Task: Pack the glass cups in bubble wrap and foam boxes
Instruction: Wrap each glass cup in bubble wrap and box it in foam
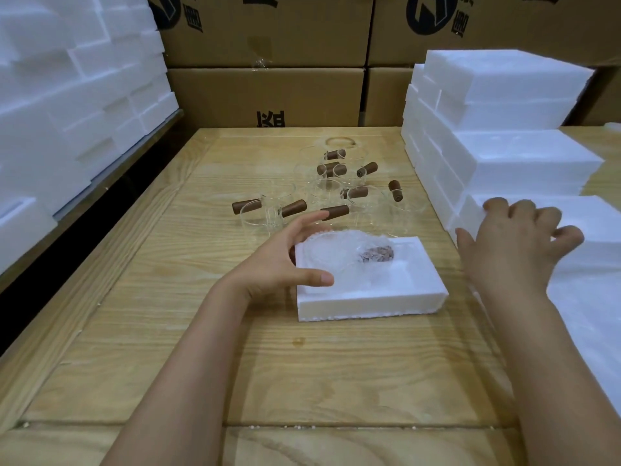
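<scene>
Head view, looking down at a wooden table (pixel 168 331). An open white foam box (pixel 369 302) lies flat at the centre, its long side running left to right. A glass cup wrapped in bubble wrap (pixel 331 260) lies on its side in the box's hollow, lengthwise along the box. Its brown handle (pixel 377 253) shows through the wrap and points to the right.

The left hand (pixel 279 260) arches over the left end of the box with its fingers spread wide. Its thumb (pixel 316 276) rests on the near left rim and its forefinger reaches past the far left corner.

The right hand (pixel 514 243) is just right of the box. It grips a foam slab (pixel 598 227), fingers curled on top and thumb against the slab's side.

Just beyond the box stands a cluster of bare glass cups (pixel 324 193), their brown handles pointing every way. Right of the box and farther back rises a stack of foam boxes (pixel 504 82). More foam (pixel 67 95) is piled well to the left. Cardboard cartons (pixel 262 92) form a wall behind.
</scene>
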Motion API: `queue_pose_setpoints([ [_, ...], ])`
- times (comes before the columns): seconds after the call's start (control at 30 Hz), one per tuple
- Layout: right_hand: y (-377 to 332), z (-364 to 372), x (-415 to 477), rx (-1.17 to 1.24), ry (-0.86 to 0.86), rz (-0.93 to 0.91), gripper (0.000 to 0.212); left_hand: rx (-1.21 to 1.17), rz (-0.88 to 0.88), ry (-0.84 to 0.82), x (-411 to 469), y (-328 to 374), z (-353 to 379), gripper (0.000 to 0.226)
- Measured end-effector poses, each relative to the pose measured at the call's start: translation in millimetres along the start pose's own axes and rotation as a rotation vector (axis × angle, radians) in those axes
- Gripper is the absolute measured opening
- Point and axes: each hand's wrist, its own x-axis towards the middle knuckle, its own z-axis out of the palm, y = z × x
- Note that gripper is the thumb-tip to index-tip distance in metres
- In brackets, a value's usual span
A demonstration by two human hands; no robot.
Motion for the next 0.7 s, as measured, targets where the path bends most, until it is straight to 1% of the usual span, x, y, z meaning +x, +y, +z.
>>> queue_pose_setpoints([
  [0.03, -0.8, -0.2, 0.8, 0.014, 0.017, -0.017, 0.027, -0.009, 0.006, 0.005, -0.1, -0.2, -1.0, 0.101],
  [0.07, -1.1, -1.3, 1.4, 0.039, 0.041, -0.035, 0.026, -0.025, 0.017, 0.012, -0.7, -0.2, -2.2, 0.104],
  [0.13, -1.7, -9.3, 0.4, 0.094, 0.084, -0.074, 0.029, -0.078, 0.048, 0.047, -2.5, 1.7, -4.6, 0.113],
  [0.17, -2.5, -15.4, -1.5, 0.129, 0.112, -0.101, 0.029, -0.114, 0.059, 0.087, -3.3, 2.8, -6.0, 0.114],
  [0.2, -3.9, -22.3, -3.6, 0.173, 0.143, -0.135, 0.029, -0.145, 0.072, 0.134, -3.7, 3.1, -7.3, 0.110],
  [0.23, -6.5, -30.6, -5.6, 0.225, 0.175, -0.179, 0.029, -0.167, 0.086, 0.182, -3.8, 3.2, -7.9, 0.098],
  [0.27, -10.4, -39.6, -8.0, 0.295, 0.217, -0.241, 0.029, -0.179, 0.099, 0.224, -3.4, 3.4, -8.1, 0.080],
  [0.3, -14.3, -49.3, -11.0, 0.392, 0.264, -0.315, 0.029, -0.193, 0.108, 0.266, -3.2, 4.5, -7.3, 0.065],
  [0.33, -17.6, -58.4, -14.5, 0.517, 0.308, -0.396, 0.029, -0.213, 0.118, 0.304, -3.1, 4.9, -6.5, 0.054],
  [0.43, -21.2, -80.1, -26.8, 0.918, 0.395, -0.573, 0.026, -0.295, 0.170, 0.399, -2.9, 5.4, -5.9, 0.035],
  [0.5, -22.1, -85.6, -25.9, 1.169, 0.339, -0.567, 0.022, -0.344, 0.201, 0.439, -3.4, 7.5, -7.7, 0.032],
  [0.57, -23.3, -86.0, -18.2, 1.527, 0.179, -0.480, 0.029, -0.372, 0.222, 0.434, -3.5, 11.1, -9.1, 0.035],
  [0.6, -25.0, -85.0, -14.8, 1.724, 0.083, -0.425, 0.029, -0.381, 0.228, 0.415, -3.0, 12.4, -9.1, 0.037],
  [0.63, -28.4, -84.6, -13.5, 1.903, -0.018, -0.357, 0.027, -0.389, 0.236, 0.390, -2.4, 13.8, -8.0, 0.042],
  [0.7, -36.3, -78.6, -15.2, 2.205, -0.204, -0.190, 0.023, -0.404, 0.249, 0.342, -0.7, 16.3, -4.6, 0.065],
])
